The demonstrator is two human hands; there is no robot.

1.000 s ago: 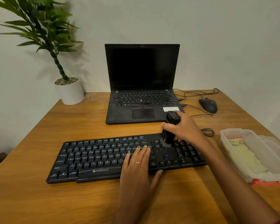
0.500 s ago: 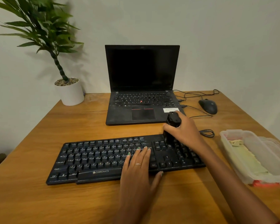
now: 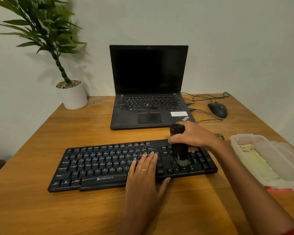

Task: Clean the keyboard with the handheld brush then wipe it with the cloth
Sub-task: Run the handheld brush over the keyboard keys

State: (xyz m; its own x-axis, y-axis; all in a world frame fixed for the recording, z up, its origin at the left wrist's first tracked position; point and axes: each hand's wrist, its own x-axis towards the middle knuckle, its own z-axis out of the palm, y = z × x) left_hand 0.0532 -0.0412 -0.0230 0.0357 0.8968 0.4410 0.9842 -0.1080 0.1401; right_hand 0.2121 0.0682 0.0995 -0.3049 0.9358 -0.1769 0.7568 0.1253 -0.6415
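A black keyboard lies across the wooden desk in front of me. My right hand grips a black handheld brush held upright, its bristles pressed on the keys near the arrow cluster at the keyboard's right part. My left hand rests flat on the keyboard's front middle, fingers straight over the keys, thumb at the front edge. A pale yellow-green cloth lies inside a clear plastic container at the right.
An open black laptop stands behind the keyboard. A black mouse with cables lies at the back right. A potted plant stands at the back left corner. The container's orange lid edge shows near the desk's right side.
The brush has moved from the keyboard's back edge toward me, down onto the arrow-key area. My left hand has stayed in place on the keys.
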